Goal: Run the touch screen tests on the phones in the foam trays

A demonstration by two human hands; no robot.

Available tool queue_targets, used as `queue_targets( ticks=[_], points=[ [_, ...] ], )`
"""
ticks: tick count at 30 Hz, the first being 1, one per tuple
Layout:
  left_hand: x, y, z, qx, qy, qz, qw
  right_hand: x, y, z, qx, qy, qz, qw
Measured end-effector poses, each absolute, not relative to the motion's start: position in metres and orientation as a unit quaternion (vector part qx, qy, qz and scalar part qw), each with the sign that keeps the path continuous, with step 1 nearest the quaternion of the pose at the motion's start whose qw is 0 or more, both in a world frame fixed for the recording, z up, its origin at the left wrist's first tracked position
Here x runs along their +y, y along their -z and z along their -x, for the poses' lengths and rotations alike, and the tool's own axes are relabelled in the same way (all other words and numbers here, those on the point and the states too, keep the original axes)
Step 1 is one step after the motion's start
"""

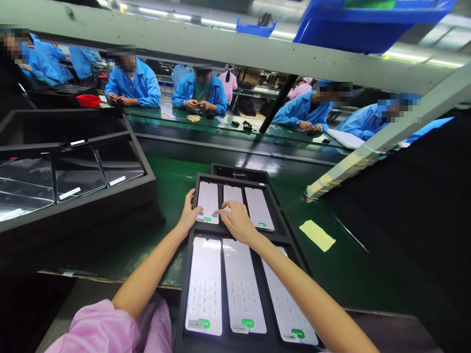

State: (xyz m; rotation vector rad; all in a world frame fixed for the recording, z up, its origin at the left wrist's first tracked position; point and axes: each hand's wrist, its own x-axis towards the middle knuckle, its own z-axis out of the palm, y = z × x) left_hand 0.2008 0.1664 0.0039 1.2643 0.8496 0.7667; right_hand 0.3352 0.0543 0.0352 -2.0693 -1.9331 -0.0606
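A black foam tray [272, 239] holds several smartphones with lit white screens in two rows. Dial pads show on the front row, including the left phone [203, 287] and the middle phone [243, 289]. My left hand [189, 213] rests at the tray's left edge, fingers apart, its thumb touching the lower left of the back-left phone [208, 201]. From the other side my right hand [237, 220] reaches over the back-middle phone [232, 193], index finger extended to the back-left phone's lower right. Coloured spots show on that screen near both fingertips. My right forearm partly covers the front-right phone [287, 294].
At left, another black tray [147, 179] of dark-screened phones sits on a raised stack. A yellow paper [317, 235] and a pen [349, 233] lie on the green table [294, 196] at right. A slanted white post [353, 159] stands beyond. Co-workers in blue sit across the line.
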Motion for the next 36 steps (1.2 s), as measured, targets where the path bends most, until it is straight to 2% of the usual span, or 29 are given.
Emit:
queue_targets(
  ticks=[4,13,19,27,36],
  points=[
    [0.169,-0.003,-0.202,0.384,-0.332,-0.545,0.668,0.059,-0.038,-0.334,-0.664,0.024,0.728,0.168],
    [0.173,0.002,-0.207,0.383,-0.341,-0.546,0.663,0.068,-0.035,-0.328,-0.685,0.002,0.717,0.129],
    [0.173,0.0,-0.207,0.381,-0.339,-0.55,0.661,0.058,-0.038,-0.332,-0.674,0.017,0.724,0.146],
    [0.171,-0.004,-0.204,0.386,-0.334,-0.533,0.675,0.053,-0.034,-0.336,-0.675,0.01,0.727,0.129],
    [0.172,-0.001,-0.204,0.375,-0.337,-0.526,0.685,0.048,-0.036,-0.338,-0.663,0.019,0.73,0.165]
  ],
)
